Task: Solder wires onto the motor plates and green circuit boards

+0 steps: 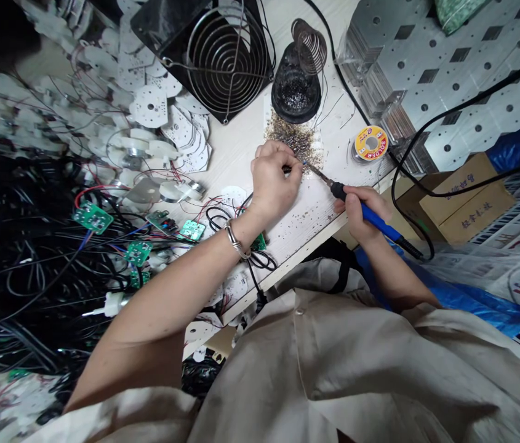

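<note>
Closest to us is our tan shirt point(301, 351), below the near edge of the bench point(319, 209). Our right hand point(362, 212), just past that edge, is closed around the blue handle of the iron point(377, 221), whose tip points in over the bench. Our left hand point(274, 175), over the bench itself, has thumb and fingertips in a narrow pinch at that tip; we cannot tell what they hold, though a speck of blue shows there. Solder crumbs point(290, 136) lie just beyond our left fingers, and farther from the near edge stands the black stand point(294, 101) with its coil point(311, 50). Left of it sits the fan point(232, 72), with white discs point(190, 147) beside it. Black cables point(5, 295) and green boards point(93, 217) spread under and left of our left arm. Toward the bench's right edge lies the solder spool point(380, 147), near stacked metal plates point(444, 74).
</note>
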`<state>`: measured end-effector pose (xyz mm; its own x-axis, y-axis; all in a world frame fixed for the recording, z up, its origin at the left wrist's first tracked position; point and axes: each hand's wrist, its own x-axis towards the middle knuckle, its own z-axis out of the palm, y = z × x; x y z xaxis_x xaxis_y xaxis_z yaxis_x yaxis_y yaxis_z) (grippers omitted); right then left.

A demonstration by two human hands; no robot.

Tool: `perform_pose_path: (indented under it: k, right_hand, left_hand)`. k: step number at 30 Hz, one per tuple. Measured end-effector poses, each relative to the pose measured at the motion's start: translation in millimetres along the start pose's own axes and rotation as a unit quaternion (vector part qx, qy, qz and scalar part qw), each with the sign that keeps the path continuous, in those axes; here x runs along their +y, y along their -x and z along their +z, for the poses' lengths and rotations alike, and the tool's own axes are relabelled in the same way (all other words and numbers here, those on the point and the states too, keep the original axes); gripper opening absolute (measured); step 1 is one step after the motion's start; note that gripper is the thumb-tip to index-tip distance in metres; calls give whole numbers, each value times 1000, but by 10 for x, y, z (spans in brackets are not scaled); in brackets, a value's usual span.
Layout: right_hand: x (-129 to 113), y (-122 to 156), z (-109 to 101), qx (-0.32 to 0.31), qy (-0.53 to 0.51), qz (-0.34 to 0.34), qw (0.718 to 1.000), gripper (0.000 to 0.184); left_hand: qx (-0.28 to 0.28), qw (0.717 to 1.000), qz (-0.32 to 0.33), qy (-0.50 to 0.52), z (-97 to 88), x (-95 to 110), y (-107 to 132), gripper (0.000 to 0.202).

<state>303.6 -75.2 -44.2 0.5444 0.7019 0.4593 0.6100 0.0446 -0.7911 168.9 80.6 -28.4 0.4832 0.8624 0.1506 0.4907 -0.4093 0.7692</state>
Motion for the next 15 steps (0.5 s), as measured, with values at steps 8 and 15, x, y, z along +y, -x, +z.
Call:
perform_pose_path:
  k: [8,15]
  right_hand:
    - [-47,-37,-20,-22,-19,-18,999,16]
    - [-34,-20,-19,-2,-19,-14,1000,18]
  left_hand:
    - [-17,1000,-6,20,-30,-9,-27,14]
    - [-11,1000,-10,26,-24,-6,-16,15]
